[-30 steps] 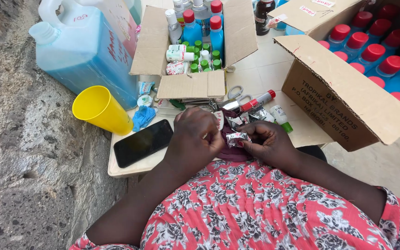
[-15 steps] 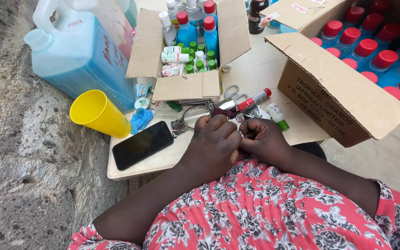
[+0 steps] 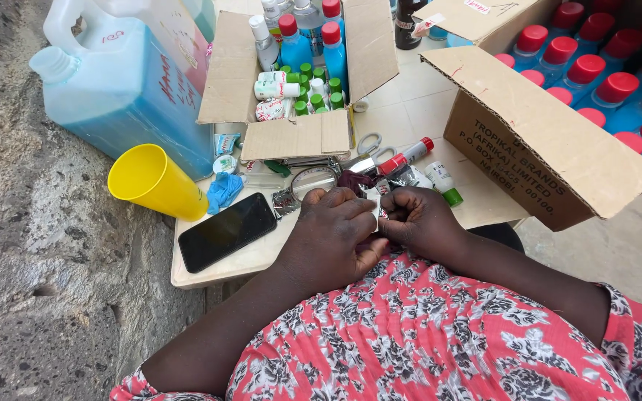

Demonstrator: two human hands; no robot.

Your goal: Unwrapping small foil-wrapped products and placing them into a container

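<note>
**Two hands closed over a small white packet at the worktop's near edge**

Taking the black flat smartphone [image 3: 226, 231] as the landmark: up and to its left stands a large translucent plastic jug of blue liquid [image 3: 124, 96], and just left of the phone's upper end lies a yellow plastic cup [image 3: 154, 182] on its side. Between cup and phone sits a crumpled blue cloth scrap [image 3: 224, 190]. Above the phone, an open brown cardboard box [image 3: 299, 137] holds small bottles with red, white and green caps.

Right of the phone, close beside it, the left hand [image 3: 332, 238] rests on the pale worktop [image 3: 417, 111], its grip curled shut with fingers folded down over a small white paper packet [image 3: 374, 204]. The right hand [image 3: 419, 221] is touching the left, its grip also clenched on the same packet, which is mostly hidden between them. Just beyond the knuckles lie metal scissors [image 3: 369, 142] and a small red-capped bottle [image 3: 406, 155].

Far right of the phone, a bigger cardboard carton [image 3: 551, 156] holds red-capped blue bottles [image 3: 618, 85].
</note>
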